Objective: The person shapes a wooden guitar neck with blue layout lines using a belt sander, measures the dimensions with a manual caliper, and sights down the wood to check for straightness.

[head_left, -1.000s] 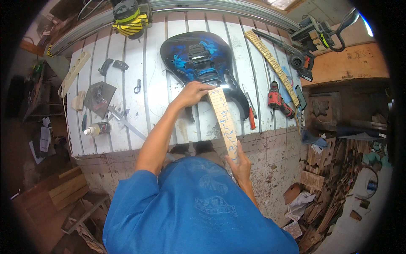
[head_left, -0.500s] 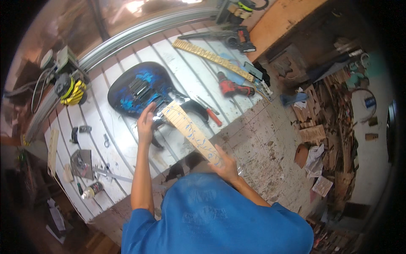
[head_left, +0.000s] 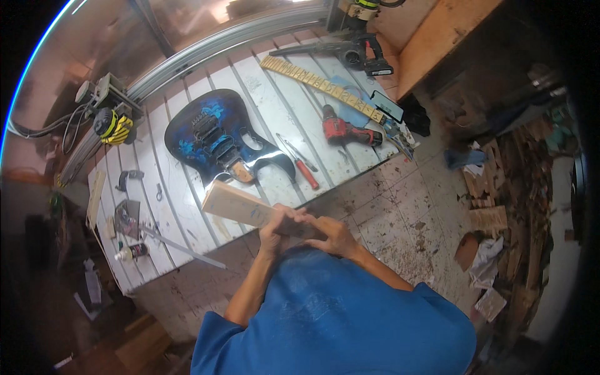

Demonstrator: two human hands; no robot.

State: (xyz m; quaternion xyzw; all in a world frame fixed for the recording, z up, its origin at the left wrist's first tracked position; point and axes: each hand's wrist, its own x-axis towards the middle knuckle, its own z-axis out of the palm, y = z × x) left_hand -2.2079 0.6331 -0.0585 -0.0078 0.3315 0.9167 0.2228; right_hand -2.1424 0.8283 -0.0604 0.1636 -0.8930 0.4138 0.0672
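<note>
A pale wooden guitar neck (head_left: 240,203) with blue inlay markings is lifted off the body, slanting over the table's front edge. My left hand (head_left: 281,225) grips it near its lower end. My right hand (head_left: 328,234) is closed on that same end, close beside the left. Just beyond lies a dark blue electric guitar body (head_left: 215,137) with bright blue artwork; its bare wooden neck pocket (head_left: 240,172) now shows.
On the slatted white table (head_left: 262,87) lie a red drill (head_left: 337,131), red-handled screwdriver (head_left: 306,173), yellow fretted strip (head_left: 322,84), blower (head_left: 365,56), phone (head_left: 387,106), bottle (head_left: 131,251) and steel rule (head_left: 184,247). An aluminium rail with machinery (head_left: 112,125) runs behind. Scrap wood (head_left: 494,219) lies right.
The neck has moved toward me, away from the body's pocket. My left hand has slid from its upper end down beside my right. The view has turned since a second ago.
</note>
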